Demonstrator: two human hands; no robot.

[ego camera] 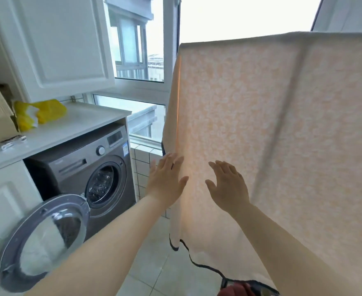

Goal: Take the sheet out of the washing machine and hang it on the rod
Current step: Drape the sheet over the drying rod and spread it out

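sheet [272, 124]: I see it draped over its top edge, hanging right of the washing machine [86, 167] | machine: door open | left hand [165, 184]: fingers straight, flat at the sheet's left edge | right hand [227, 186]: fingers spread, against the sheet's face, gripping nothing

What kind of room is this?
Probably a home laundry balcony: a front-loading washing machine with its door open, a peach sheet hung up, and tall windows.
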